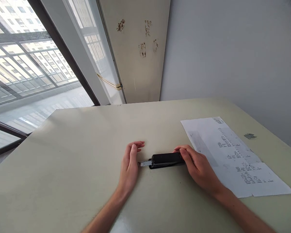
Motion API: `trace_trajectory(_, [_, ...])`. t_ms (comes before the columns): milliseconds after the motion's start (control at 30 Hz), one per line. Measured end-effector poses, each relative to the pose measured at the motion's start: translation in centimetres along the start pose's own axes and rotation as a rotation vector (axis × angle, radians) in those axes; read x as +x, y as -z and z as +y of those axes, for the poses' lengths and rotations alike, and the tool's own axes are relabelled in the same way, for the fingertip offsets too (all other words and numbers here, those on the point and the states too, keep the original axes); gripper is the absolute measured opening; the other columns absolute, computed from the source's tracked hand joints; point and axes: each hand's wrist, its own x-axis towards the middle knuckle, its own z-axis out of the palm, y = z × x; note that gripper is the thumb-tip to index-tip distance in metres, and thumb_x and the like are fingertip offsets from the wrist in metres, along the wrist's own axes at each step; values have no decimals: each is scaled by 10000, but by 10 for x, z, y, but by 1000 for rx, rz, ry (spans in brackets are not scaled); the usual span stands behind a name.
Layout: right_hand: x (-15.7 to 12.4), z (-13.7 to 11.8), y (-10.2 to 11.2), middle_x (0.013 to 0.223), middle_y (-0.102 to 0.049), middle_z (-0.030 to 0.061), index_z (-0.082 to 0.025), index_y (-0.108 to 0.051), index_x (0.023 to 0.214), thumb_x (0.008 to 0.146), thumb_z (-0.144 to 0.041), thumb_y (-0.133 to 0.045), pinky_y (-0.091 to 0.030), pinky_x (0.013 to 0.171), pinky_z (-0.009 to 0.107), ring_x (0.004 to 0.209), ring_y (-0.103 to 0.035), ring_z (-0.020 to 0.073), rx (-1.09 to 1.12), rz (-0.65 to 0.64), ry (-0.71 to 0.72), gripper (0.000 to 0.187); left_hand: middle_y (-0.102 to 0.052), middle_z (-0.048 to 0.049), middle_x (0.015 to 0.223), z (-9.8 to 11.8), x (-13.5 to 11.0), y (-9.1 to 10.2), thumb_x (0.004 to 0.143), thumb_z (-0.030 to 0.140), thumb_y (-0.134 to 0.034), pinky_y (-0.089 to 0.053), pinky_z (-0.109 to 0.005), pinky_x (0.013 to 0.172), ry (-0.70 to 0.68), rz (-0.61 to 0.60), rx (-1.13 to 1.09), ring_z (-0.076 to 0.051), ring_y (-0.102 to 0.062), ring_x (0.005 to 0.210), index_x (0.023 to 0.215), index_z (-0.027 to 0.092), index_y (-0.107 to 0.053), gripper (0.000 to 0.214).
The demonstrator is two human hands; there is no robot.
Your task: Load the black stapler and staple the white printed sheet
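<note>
A black stapler (167, 160) lies lengthwise on the table in front of me. From its left end sticks out a metal staple tray (145, 163). My right hand (196, 165) is closed around the stapler's right end, thumb on top and fingers on the far side. At the tray's outer end is my left hand (129, 165), its palm side against or very close to the metal. The left fingers are loosely bent and apart, with nothing visible in them. Whether staples sit inside the tray is too small to tell.
A printed sheet of paper (208, 142) lies to the right, partly behind my right forearm. Beyond it is a small grey scrap (250, 136). The pale table (75, 155) reaches toward a grey wall (220, 48) and a window (34, 64) at the left.
</note>
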Motion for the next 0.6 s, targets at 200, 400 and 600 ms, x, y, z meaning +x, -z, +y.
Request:
trace_trajectory(200, [-1,-4,2,1112,-718,50,-281,-644,1178,992,-515,-633,-557,849,366,980,-681,245,-103,-126,115,299,-722,-79,1287,6,-3,-1,1081,590,-344,-457,-413,1070,39,-102,-24,-259,-654,1211,1145,241,-688,495])
trace_trajectory(400, [-1,-9,2,1021,-735,13,-288,-658,1115,960,-496,-679,-522,727,319,884,-665,220,50,-164,-36,261,-741,-106,1276,2,3,0,1066,570,-417,-443,-456,1119,118,-130,-277,-301,-662,1246,1104,208,-706,465])
trace_trajectory(600, [-3,-22,8,919,-712,3,-263,-666,1101,935,-575,-682,-502,764,314,839,-630,206,229,-226,-163,354,-739,-175,1298,4,12,2,1038,493,-504,-412,-451,1189,374,-170,-796,-320,-645,1304,1068,122,-753,448])
